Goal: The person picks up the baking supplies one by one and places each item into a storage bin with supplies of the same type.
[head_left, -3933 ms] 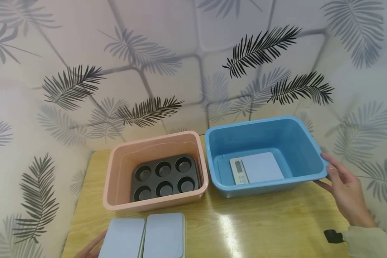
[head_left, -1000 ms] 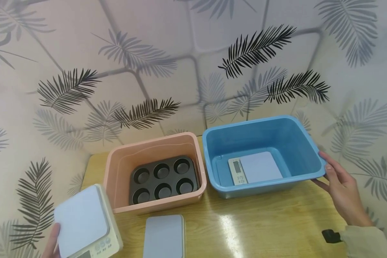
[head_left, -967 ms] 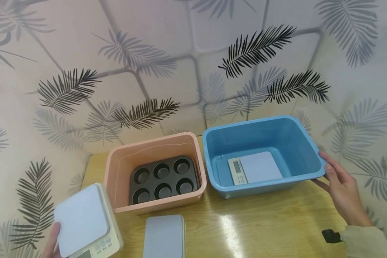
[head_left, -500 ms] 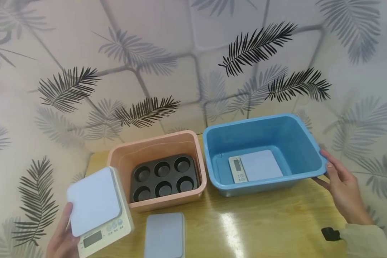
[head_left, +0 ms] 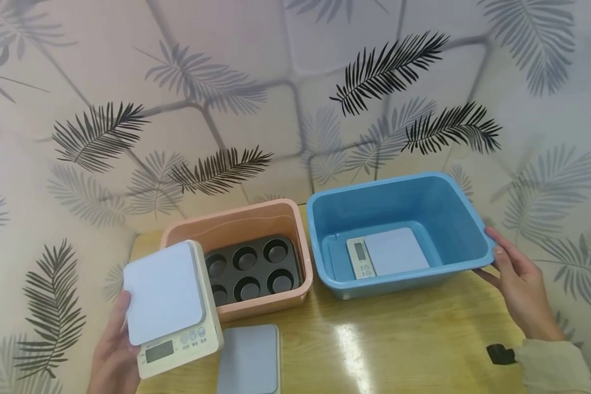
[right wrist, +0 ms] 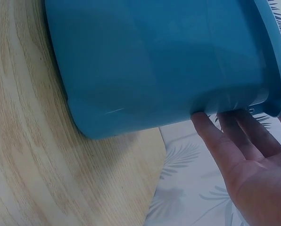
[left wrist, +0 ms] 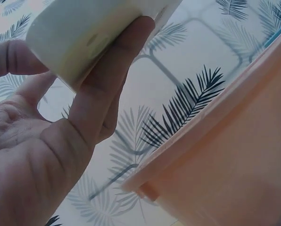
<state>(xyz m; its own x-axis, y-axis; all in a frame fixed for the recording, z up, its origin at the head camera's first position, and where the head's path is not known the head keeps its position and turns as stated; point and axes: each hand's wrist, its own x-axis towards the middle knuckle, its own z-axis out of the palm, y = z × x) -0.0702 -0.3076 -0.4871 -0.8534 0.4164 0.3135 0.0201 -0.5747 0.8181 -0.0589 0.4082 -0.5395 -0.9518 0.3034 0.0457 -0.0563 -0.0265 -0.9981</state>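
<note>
Pinching the kitchen scale [head_left: 164, 295] by its left side, the left hand [head_left: 113, 350] holds it tilted in the air by the pink tub [head_left: 268, 305], display toward the person. The right hand [head_left: 519, 287] grips the right end of the blue tub [head_left: 394, 285], fingers beneath the rim. With one side unsupported, the scale could droop, so a firm pinch, a slow path above both rims and a level angle would serve best; the other hand should merely steady, without pulling.
</note>
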